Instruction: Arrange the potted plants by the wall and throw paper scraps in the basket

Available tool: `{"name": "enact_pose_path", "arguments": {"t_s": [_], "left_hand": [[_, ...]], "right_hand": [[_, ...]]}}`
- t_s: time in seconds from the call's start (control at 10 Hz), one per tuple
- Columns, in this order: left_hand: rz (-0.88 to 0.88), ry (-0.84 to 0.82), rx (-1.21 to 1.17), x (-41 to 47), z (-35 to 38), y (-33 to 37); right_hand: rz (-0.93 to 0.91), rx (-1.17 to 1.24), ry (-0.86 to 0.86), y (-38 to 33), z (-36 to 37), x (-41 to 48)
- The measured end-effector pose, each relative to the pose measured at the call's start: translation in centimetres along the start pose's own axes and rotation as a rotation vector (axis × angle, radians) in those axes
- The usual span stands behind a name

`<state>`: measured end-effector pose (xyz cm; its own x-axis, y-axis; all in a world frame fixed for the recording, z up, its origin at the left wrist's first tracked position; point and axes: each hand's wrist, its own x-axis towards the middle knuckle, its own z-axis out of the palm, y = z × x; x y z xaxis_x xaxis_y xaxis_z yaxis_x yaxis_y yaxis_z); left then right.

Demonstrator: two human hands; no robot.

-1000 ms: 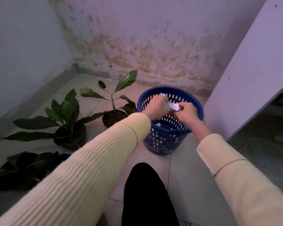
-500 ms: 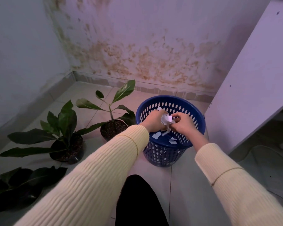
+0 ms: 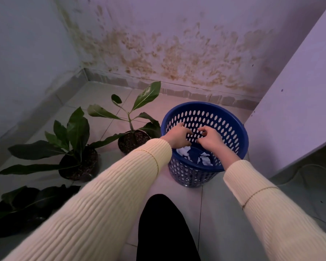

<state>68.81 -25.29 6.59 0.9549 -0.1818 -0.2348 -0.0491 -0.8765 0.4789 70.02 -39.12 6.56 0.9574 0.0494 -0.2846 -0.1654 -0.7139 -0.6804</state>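
— Two hands over the basket [image 3: 233,117], and both look empty to me: left hand [image 3: 177,135] and right hand [image 3: 211,139] hang just above the opening, fingers [image 3: 188,131] spread and loosely curled, nothing pinched between them. Where are the paper scraps?

— White paper scraps [image 3: 203,159] lie on the basket's bottom, under the hands. I see none on the floor [image 3: 215,213], though the near floor is partly hidden by the sleeves [image 3: 111,200].

— So how would you finish this step cleanly?

— I'd keep the palms inside the rim line and shake the fingers out low, so any bit stuck to the skin falls in rather than over the edge. Then lift straight up; the basket looks light and a knock on the rim could tip it.

— And room to move?

— Tight on the right: a pale panel [image 3: 299,91] stands just beside the basket. On the left the nearest potted plant [image 3: 134,136] has a leaf touching or nearly touching the basket wall; I cannot tell which. Two more potted plants, the middle one [image 3: 77,162] and a dark one [image 3: 17,213], run along the left wall [image 3: 26,63]. Open floor lies behind the basket toward the stained back wall [image 3: 177,44], and toward the person's knee [image 3: 164,223]
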Motion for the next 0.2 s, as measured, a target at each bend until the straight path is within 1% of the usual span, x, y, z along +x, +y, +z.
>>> {"name": "enact_pose_path", "arguments": {"t_s": [0.1, 0.2], "left_hand": [[0.008, 0.037, -0.013, -0.53, -0.39, -0.83], [0.024, 0.126, -0.029, -1.11, -1.28, -1.56]], "right_hand": [[0.005, 0.02, -0.037, -0.29, 0.6, -0.19], [-0.012, 0.049, -0.049, -0.6, 0.98, 0.01]]}}
